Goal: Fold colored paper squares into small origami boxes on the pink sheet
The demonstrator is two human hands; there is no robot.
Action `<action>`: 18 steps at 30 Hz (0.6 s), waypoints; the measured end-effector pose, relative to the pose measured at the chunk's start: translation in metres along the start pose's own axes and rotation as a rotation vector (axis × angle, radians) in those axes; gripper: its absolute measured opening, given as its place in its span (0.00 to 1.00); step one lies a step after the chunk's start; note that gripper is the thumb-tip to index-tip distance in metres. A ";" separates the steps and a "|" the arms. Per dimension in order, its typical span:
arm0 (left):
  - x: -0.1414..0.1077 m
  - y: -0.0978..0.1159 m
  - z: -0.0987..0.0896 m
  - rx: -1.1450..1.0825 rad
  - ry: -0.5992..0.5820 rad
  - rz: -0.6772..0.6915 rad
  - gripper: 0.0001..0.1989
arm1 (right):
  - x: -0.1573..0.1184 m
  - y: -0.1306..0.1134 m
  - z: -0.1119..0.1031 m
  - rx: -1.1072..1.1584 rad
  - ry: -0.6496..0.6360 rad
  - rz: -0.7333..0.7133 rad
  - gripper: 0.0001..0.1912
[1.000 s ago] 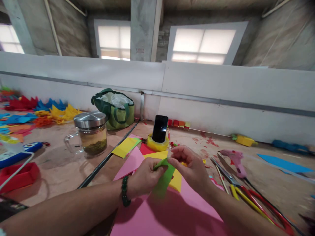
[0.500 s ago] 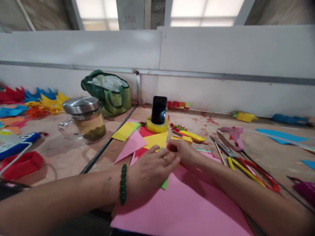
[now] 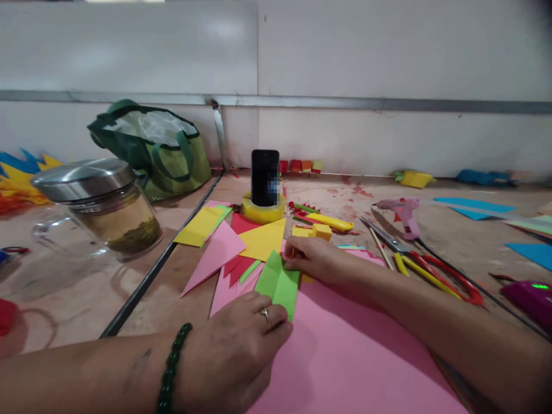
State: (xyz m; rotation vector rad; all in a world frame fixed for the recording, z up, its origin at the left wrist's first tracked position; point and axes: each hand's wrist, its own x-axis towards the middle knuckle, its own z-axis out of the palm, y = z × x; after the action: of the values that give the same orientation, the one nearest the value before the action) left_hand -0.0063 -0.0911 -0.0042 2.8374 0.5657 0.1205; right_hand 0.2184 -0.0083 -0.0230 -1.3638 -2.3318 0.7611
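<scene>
Our left hand [image 3: 235,348] and right hand [image 3: 311,257] now hold the lowered green paper [image 3: 284,286], its crease visible, so folding seems partly done.

A brown tabletop [image 3: 487,259], stained in red patches [image 3: 360,190] beyond the right hand [image 3: 313,259], bears a large pink sheet [image 3: 340,351] that spreads beneath the left hand [image 3: 233,351]. A dark strip [image 3: 142,293] runs along the tabletop left of that hand; farther left stands a lidded glass mug [image 3: 127,224], with a green bag [image 3: 181,172] behind it. Straight beyond both hands sits a yellow tape roll [image 3: 263,211]. To the right of the right hand lie red-and-yellow scissors [image 3: 401,247], a pink glue gun [image 3: 409,218], blue paper [image 3: 474,208] and a purple device [image 3: 528,300].
</scene>
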 end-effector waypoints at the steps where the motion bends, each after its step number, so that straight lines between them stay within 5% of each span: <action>1: -0.001 0.000 -0.001 -0.016 0.001 0.002 0.14 | -0.001 0.000 -0.001 -0.021 -0.004 0.002 0.05; 7: -0.003 -0.002 0.002 -0.004 0.038 0.009 0.26 | -0.007 -0.007 -0.002 -0.166 0.091 0.046 0.12; 10: -0.001 -0.004 0.001 0.019 -0.010 0.031 0.18 | -0.017 -0.020 -0.003 -0.238 0.154 0.008 0.13; 18: -0.001 -0.006 -0.002 0.003 0.003 0.046 0.23 | -0.023 -0.031 -0.012 -0.161 -0.088 0.093 0.21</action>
State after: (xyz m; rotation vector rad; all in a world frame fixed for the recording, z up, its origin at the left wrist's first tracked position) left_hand -0.0096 -0.0851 -0.0039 2.8548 0.5014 0.1320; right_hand 0.2147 -0.0378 0.0049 -1.5447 -2.4583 0.6856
